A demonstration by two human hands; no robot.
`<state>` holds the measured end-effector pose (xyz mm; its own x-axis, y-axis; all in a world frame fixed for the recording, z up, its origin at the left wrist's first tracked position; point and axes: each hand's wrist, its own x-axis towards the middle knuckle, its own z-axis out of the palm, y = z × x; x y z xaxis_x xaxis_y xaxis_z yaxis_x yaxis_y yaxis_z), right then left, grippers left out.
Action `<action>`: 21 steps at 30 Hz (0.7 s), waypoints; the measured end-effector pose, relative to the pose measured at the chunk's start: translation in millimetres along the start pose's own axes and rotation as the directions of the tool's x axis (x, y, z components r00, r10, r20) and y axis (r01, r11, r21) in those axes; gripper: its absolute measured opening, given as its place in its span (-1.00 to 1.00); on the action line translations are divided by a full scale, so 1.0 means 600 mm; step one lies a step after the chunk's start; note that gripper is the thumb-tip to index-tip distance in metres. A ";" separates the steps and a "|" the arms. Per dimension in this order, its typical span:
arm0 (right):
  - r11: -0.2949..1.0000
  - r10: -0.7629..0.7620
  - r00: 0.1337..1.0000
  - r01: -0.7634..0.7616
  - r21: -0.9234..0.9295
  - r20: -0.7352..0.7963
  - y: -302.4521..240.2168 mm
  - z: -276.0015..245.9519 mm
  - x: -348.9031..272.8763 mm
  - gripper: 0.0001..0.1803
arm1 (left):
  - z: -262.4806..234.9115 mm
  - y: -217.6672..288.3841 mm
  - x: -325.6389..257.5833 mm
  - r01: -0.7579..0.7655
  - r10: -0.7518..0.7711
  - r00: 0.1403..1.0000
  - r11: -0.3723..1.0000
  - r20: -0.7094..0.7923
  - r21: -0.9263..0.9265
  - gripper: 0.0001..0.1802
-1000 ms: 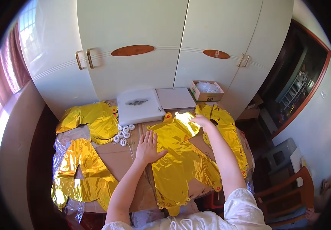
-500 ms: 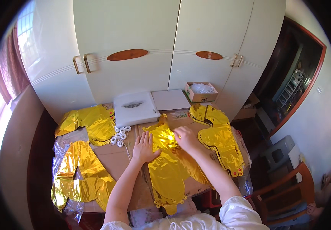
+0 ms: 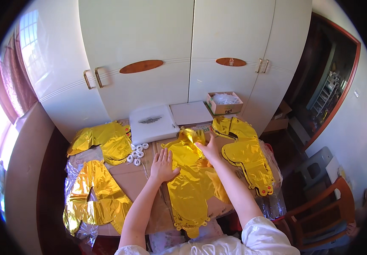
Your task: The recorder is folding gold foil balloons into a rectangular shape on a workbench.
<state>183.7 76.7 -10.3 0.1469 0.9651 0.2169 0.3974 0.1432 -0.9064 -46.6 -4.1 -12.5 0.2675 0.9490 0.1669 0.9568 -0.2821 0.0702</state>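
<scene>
A flat gold foil balloon (image 3: pixel 192 182) lies in the middle of the cardboard-covered table (image 3: pixel 143 187). My left hand (image 3: pixel 163 165) rests flat on its left edge, fingers spread. My right hand (image 3: pixel 209 149) presses on the balloon's upper part, where the foil is folded over and crinkled. A stack of gold foil balloons (image 3: pixel 245 155) lies just right of my right hand. More gold foil balloons (image 3: pixel 103 138) lie at the table's far left, and another pile (image 3: pixel 94 197) sits at the near left.
Small white rolls (image 3: pixel 136 152) sit left of my left hand. A white flat box (image 3: pixel 152 123) and a white sheet (image 3: pixel 191 112) lie at the table's back. A cardboard box (image 3: pixel 224 103) stands before white wardrobe doors (image 3: pixel 158 55). A wooden chair (image 3: pixel 326 212) is at the right.
My right hand has drawn back from the table's far right toward the middle, folding the balloon's upper foil over. My left hand stays flat on the balloon's left edge.
</scene>
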 end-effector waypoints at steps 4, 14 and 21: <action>0.934 0.288 0.948 -0.309 0.180 0.134 0.070 -0.032 0.061 -0.28 | 0.003 0.017 0.011 -0.036 0.036 0.999 0.999 -0.013 -0.025 -0.04; 0.906 0.080 0.996 -0.089 -0.413 -0.040 -0.018 -0.035 0.017 -0.07 | 0.003 0.003 0.000 -0.016 0.016 1.000 1.000 -0.002 -0.014 -0.03; 0.865 -0.315 0.948 0.271 -0.423 -0.036 0.035 -0.026 0.010 -0.25 | 0.001 0.021 0.012 -0.036 0.036 0.999 0.999 0.014 -0.024 -0.02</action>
<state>206.9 81.8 -22.3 0.0465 0.8623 0.5043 0.7666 0.2928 -0.5714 -32.7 -0.7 -10.7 0.3037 0.9400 0.1552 0.9436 -0.3193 0.0876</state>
